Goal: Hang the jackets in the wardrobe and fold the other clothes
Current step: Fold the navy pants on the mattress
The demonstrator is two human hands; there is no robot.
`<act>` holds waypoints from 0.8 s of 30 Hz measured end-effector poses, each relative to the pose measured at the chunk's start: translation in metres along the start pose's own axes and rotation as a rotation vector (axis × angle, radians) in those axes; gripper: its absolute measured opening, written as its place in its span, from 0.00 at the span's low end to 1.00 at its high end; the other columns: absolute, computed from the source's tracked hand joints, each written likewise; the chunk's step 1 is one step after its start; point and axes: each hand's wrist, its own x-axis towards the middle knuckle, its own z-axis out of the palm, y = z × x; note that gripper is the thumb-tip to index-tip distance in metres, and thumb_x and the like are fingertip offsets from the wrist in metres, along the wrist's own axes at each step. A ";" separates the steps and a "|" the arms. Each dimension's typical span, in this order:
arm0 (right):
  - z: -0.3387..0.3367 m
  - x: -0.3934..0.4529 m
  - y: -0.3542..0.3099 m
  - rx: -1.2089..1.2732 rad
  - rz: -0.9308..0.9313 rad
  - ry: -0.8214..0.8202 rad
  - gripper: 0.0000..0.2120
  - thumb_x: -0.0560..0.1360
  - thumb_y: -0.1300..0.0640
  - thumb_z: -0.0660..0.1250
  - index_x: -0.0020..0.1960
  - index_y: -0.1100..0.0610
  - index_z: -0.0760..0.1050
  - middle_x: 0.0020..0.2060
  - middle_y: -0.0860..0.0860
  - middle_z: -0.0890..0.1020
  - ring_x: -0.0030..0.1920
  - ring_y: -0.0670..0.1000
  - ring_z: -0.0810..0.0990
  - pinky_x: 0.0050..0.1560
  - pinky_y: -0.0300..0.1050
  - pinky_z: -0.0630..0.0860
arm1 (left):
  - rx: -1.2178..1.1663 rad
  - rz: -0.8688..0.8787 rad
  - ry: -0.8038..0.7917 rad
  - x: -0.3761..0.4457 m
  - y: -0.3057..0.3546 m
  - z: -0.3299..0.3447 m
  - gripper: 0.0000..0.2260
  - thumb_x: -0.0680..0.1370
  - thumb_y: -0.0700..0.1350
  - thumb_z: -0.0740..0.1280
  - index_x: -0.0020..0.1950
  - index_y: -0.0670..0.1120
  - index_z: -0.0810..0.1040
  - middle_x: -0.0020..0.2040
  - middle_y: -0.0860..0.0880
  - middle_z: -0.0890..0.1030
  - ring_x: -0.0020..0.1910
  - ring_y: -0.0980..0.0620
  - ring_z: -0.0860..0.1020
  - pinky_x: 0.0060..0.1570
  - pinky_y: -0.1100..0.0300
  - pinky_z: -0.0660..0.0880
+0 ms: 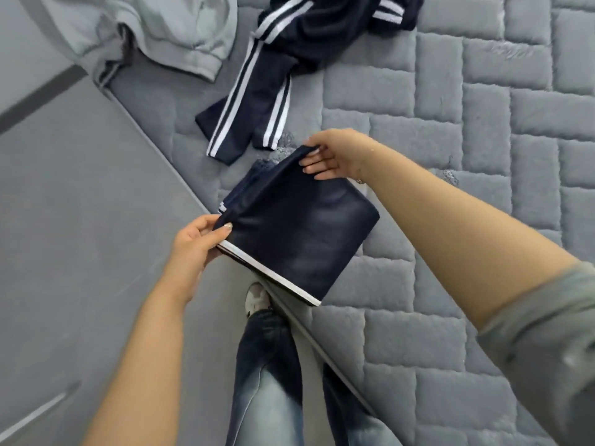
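Note:
A folded navy garment with a white stripe [299, 233] lies at the edge of the grey quilted mattress [483, 123]. My left hand [196, 243] pinches its near-left corner. My right hand [335, 152] pinches its far corner and lifts the top layer a little. Farther back lies a navy garment with white side stripes [273, 78], spread and crumpled. A pale grey sweatshirt [154, 37] lies bunched at the top left of the mattress.
The grey floor [80, 220] fills the left side. My legs in blue jeans [267, 375] and a white shoe [256, 299] stand against the mattress edge, which runs diagonally from upper left to lower right.

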 end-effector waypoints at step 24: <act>0.066 -0.037 0.187 0.520 0.145 0.860 0.25 0.75 0.48 0.72 0.67 0.52 0.66 0.62 0.53 0.74 0.57 0.50 0.77 0.58 0.47 0.74 | 0.976 0.371 0.039 0.115 -0.007 0.015 0.30 0.68 0.61 0.75 0.62 0.44 0.76 0.58 0.45 0.77 0.58 0.43 0.74 0.59 0.50 0.70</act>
